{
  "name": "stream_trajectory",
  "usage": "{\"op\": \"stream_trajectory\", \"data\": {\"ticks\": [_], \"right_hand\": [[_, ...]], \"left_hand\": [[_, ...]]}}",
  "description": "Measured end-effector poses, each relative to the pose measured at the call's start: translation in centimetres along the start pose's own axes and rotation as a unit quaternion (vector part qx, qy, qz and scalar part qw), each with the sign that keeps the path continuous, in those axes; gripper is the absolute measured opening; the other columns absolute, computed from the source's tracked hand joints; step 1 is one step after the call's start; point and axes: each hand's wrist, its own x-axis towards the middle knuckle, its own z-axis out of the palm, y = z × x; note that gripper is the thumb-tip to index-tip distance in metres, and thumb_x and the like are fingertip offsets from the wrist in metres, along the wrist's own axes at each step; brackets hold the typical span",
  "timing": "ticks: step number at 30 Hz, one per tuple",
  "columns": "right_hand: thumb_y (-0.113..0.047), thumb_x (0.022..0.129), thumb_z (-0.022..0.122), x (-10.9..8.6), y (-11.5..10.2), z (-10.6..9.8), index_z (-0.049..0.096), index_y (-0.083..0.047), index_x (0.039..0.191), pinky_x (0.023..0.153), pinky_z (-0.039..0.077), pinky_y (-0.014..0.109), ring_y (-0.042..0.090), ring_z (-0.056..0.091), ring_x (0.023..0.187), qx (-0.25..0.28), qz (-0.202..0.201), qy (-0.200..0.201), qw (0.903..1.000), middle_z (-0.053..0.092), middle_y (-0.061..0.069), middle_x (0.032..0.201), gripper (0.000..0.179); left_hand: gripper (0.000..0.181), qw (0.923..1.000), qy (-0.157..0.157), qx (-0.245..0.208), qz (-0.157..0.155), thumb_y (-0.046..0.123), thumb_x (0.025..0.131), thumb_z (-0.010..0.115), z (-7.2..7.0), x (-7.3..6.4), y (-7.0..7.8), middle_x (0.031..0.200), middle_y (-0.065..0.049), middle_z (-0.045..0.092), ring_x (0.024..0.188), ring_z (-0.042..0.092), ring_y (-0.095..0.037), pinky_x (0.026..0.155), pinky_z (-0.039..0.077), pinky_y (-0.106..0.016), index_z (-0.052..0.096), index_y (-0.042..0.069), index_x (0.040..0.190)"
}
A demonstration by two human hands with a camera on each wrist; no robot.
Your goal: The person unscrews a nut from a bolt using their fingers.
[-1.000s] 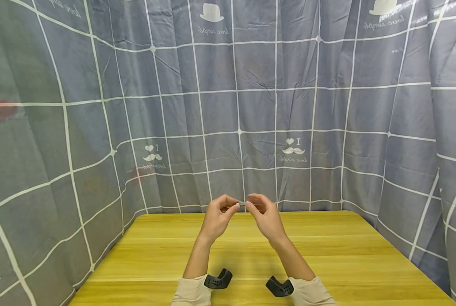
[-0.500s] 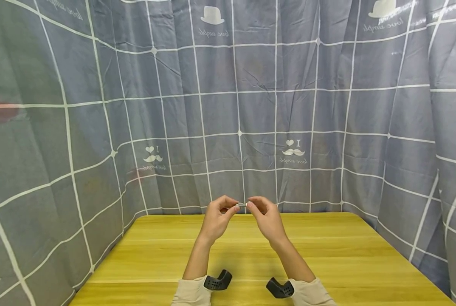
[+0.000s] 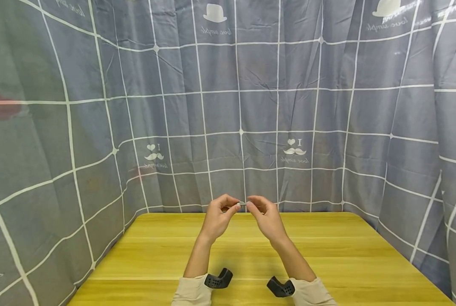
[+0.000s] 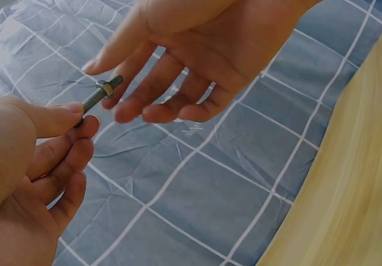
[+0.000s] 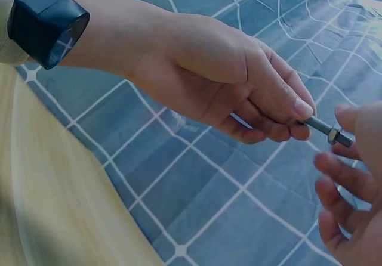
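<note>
My left hand [image 4: 36, 152] pinches a metal bolt [image 4: 94, 101] near one end between thumb and fingertips, so that end is mostly hidden. Partway along the thread sits a hex nut [image 4: 107, 88], with a short length of thread showing past it. Around the nut, my right hand [image 4: 203, 39] has its thumb and index finger spread; the thumb is apart from the nut, and the index finger lies behind the bolt's free end. In the right wrist view the nut [image 5: 333, 136] is again between those two fingers. Both hands [image 3: 217, 219] are held up above the table's far part.
A yellow wood-grain table [image 3: 243, 259] lies below the hands. Grey-blue checked curtains [image 3: 258, 110] stand behind it and on both sides. Each wrist wears a black device [image 3: 218, 279] beside a beige sleeve [image 3: 192, 291].
Both hands stay almost in place, with the left still pinching the bolt. The right fingertips shift slightly around the bolt's free end. The head view moves a little.
</note>
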Motion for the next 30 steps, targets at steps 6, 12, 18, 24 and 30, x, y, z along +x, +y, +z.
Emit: {"op": "stream_trajectory", "data": {"ticks": [6, 12, 18, 24, 30], "right_hand": [[-0.003, 0.099, 0.069, 0.07, -0.05, -0.03, 0.074, -0.003, 0.113, 0.086, 0.055, 0.038, 0.026, 0.068, 0.096, 0.006, -0.037, -0.006, 0.9993, 0.072, 0.011, 0.105, 0.015], [-0.006, 0.1, 0.07, -0.03, -0.13, 0.3, 0.066, -0.002, 0.127, 0.088, 0.056, 0.032, 0.032, 0.069, 0.104, 0.037, -0.037, -0.001, 0.9986, 0.066, 0.018, 0.122, 0.028], [-0.007, 0.1, 0.07, 0.01, -0.03, 0.6, 0.072, 0.001, 0.108, 0.084, 0.057, 0.03, 0.03, 0.071, 0.093, 0.048, -0.031, 0.052, 0.997, 0.073, 0.015, 0.101, 0.012], [0.007, 0.096, 0.069, -0.1, -0.11, 0.56, 0.061, 0.0, 0.131, 0.092, 0.055, 0.034, 0.037, 0.066, 0.117, 0.055, -0.046, 0.038, 0.9967, 0.064, 0.019, 0.126, 0.037], [0.003, 0.096, 0.071, -0.18, -0.16, 0.56, 0.07, 0.004, 0.122, 0.089, 0.057, 0.044, 0.038, 0.07, 0.106, 0.01, -0.016, 0.051, 0.9985, 0.069, 0.02, 0.12, 0.026]], "left_hand": [[0.004, 1.0, 0.002, 0.005, -0.003, -0.008, 0.096, 0.067, 0.04, 0.09, 0.01, 0.092, -0.02, 0.071, 0.084, 0.064, -0.034, 0.077, 0.052, -0.043, 0.07, -0.01, 0.098], [0.004, 1.0, 0.001, 0.007, -0.005, -0.009, 0.096, 0.067, 0.03, 0.05, -0.05, 0.092, -0.019, 0.071, 0.083, 0.064, -0.034, 0.077, 0.052, -0.038, 0.071, -0.009, 0.098], [0.004, 0.9999, 0.001, 0.012, -0.005, -0.009, 0.096, 0.067, 0.1, -0.09, -0.16, 0.091, -0.018, 0.071, 0.081, 0.064, -0.031, 0.075, 0.052, -0.035, 0.071, -0.009, 0.097], [0.004, 0.9999, 0.003, 0.017, -0.002, -0.009, 0.096, 0.067, 0.1, -0.11, -0.2, 0.09, -0.019, 0.071, 0.081, 0.064, -0.031, 0.075, 0.051, -0.033, 0.071, -0.009, 0.097], [0.004, 0.9998, 0.006, 0.019, -0.005, -0.009, 0.096, 0.067, 0.09, -0.07, -0.13, 0.091, -0.019, 0.071, 0.082, 0.064, -0.03, 0.076, 0.05, -0.034, 0.07, -0.01, 0.098]]}}
